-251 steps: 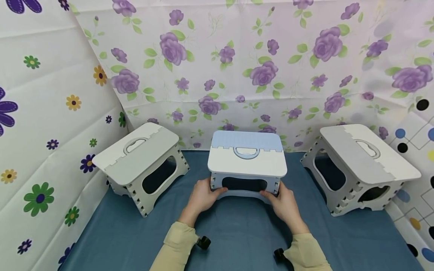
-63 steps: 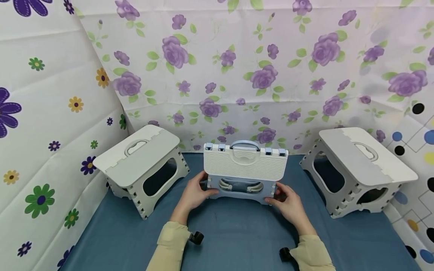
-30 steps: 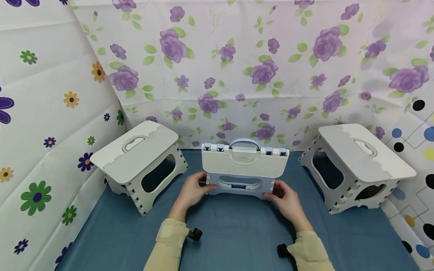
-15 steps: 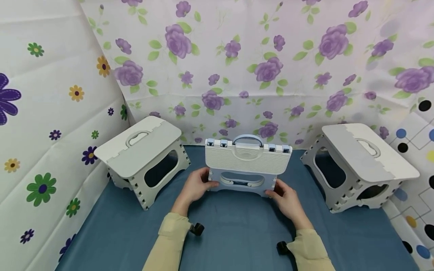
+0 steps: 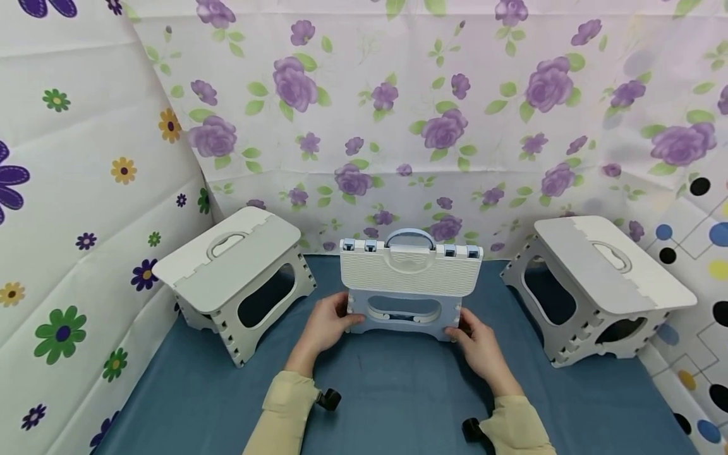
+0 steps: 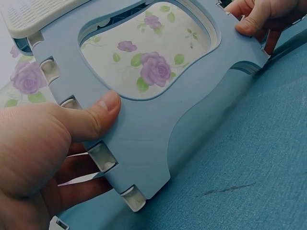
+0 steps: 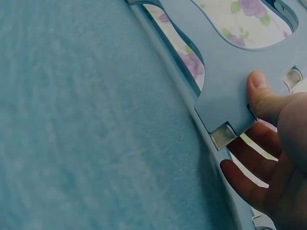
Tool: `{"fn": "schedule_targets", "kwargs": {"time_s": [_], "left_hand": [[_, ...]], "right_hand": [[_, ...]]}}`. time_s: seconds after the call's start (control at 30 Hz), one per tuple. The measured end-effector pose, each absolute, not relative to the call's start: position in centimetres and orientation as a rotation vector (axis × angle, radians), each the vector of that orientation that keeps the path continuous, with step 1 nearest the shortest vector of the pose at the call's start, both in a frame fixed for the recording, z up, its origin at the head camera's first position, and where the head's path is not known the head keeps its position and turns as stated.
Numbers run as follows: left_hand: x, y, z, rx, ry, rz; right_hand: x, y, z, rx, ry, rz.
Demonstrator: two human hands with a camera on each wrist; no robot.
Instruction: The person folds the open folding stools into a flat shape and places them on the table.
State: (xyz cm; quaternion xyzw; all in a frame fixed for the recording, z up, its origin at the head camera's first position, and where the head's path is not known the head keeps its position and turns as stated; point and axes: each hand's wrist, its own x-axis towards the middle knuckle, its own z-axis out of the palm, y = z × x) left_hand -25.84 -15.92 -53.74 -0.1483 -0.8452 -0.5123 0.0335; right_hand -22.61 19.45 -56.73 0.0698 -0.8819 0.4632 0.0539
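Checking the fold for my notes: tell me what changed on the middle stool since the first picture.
The blue stool went from standing open to folded flat, seat halves swung down, handle on top. Both hands, left hand and right hand, kept gripping its legs. The two grey stools stayed put.

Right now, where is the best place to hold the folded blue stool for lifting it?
Probably the arched carry handle on top of the folded blue stool, gripped from above: it stands upright, handle free, while the left hand and right hand pinch its lower corners.
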Motion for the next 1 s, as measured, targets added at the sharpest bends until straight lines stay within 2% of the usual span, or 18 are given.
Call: {"fn": "schedule_targets", "kwargs": {"time_s": [0.43, 1.0], "left_hand": [[-25.6, -15.8, -53.1, -0.432, -2.585, -1.613], [-25.5, -15.8, -53.0, -0.356, -2.680, -1.677]], "right_hand": [[-22.5, 19.8, -55.9, 0.255, -2.661, 1.466], [-22.2, 19.9, -55.3, 0.179, -2.747, 1.516]]}}
